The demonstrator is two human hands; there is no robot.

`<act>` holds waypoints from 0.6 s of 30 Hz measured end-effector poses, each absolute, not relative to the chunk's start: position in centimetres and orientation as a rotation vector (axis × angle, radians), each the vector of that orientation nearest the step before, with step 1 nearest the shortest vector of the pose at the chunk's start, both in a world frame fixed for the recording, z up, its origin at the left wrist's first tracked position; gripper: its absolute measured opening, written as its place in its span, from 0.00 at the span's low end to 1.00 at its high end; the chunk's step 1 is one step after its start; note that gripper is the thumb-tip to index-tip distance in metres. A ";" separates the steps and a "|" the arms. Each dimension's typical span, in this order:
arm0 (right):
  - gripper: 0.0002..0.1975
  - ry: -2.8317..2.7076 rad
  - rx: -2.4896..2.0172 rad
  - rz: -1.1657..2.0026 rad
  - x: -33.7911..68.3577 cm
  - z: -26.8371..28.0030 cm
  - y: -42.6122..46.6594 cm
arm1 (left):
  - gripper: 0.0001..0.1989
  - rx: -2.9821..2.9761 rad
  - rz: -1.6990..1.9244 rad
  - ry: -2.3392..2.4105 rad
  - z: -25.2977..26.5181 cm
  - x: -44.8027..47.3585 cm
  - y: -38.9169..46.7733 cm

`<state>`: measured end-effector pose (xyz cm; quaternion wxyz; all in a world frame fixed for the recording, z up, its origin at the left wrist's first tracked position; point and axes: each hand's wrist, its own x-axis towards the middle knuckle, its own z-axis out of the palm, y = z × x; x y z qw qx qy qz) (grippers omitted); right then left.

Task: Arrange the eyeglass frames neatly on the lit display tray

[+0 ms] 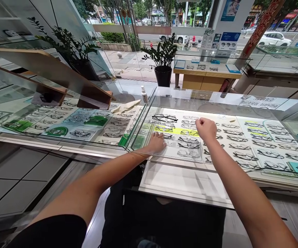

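I am at a glass eyewear counter (242,103). My left hand (157,143) reaches inside the case and rests on the left end of a clear tray (174,156) holding rows of spectacle frames (188,144). Its fingers curl down by a dark frame, and the grip is hidden. My right hand (205,129) is a closed fist over the tray's upper right corner, beside a yellow strip (176,131), with nothing visible in it. A large black frame (164,118) lies further back.
A pulled-out white shelf (185,181) juts toward me below the tray. A spray bottle (144,94) and a cloth (126,106) lie on the left counter's glass. Wooden stand (61,74), potted plants (163,58) and another display table (205,74) stand behind.
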<state>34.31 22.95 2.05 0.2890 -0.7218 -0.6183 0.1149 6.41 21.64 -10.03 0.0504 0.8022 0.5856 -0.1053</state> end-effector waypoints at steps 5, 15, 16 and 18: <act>0.20 -1.653 -1.933 0.295 34.3 2.1 23.0 | 0.31 2.364 -0.373 1.787 -7.3 7.3 19.1; 0.20 -1.655 -1.922 0.305 34.4 1.8 23.0 | 0.24 1.862 -0.540 0.777 9.6 6.9 9.9; 0.20 -1.654 -1.925 0.301 34.4 1.8 23.0 | 0.23 1.866 -0.468 0.766 11.4 6.7 10.3; 0.20 -1.650 -1.933 0.295 34.4 1.8 23.0 | 0.22 2.056 -0.230 0.898 13.8 6.1 11.9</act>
